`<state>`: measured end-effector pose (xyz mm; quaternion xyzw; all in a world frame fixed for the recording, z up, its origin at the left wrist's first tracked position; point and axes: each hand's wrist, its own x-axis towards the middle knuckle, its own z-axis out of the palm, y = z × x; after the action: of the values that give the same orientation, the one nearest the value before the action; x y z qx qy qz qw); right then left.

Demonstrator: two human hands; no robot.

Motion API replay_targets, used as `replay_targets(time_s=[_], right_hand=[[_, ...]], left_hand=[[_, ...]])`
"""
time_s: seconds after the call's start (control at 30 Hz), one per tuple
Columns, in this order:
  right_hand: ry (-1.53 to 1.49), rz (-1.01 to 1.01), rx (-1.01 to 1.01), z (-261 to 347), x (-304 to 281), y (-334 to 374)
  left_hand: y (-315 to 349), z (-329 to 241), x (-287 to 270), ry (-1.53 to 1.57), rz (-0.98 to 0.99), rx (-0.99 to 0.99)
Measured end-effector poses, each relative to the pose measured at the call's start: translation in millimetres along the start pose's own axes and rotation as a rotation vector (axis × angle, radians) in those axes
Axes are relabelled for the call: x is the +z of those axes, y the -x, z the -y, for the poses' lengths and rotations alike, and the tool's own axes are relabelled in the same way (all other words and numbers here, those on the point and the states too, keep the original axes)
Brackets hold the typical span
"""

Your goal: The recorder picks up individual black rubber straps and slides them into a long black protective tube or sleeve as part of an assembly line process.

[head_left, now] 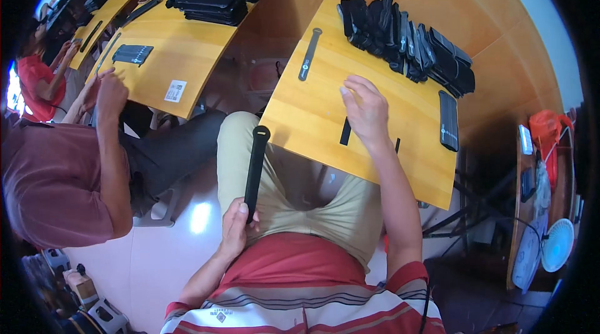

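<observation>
My left hand (pixel 235 229) is closed round the lower end of a long black strap (pixel 255 168), which stands up over my left thigh with a rounded, slotted end at its top. My right hand (pixel 367 112) is above the wooden table (pixel 300 109), fingers loosely bent and apart from the thumb, with nothing visible in them. Beneath it a short black strip (pixel 345 132) lies on the tabletop, and another dark strip (pixel 398 145) shows beside my wrist. A grey strap (pixel 309 54) with a round holed end lies at the table's left side.
Stacked black and grey straps (pixel 406 40) line the table's far edge, and a flat dark bundle (pixel 448 121) lies at its right. A co-worker (pixel 62 177) sits to my left at another table (pixel 206 46) with more stacks. A shelf (pixel 515 234) with a red bag (pixel 547 134) stands right.
</observation>
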<state>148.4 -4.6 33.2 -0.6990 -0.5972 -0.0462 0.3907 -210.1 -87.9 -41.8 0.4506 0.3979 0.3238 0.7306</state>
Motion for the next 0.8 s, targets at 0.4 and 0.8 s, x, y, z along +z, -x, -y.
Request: replay_targets(time_s=[0.4, 0.8], right_hand=[[-0.722, 0.391, 0.012, 87, -43, 144], [-0.755, 0.361, -0.017, 63, -53, 150]], left_hand=[[-18, -37, 56, 0.172, 0.227, 0.016], [-37, -40, 88, 0.169, 0.295, 0.049]])
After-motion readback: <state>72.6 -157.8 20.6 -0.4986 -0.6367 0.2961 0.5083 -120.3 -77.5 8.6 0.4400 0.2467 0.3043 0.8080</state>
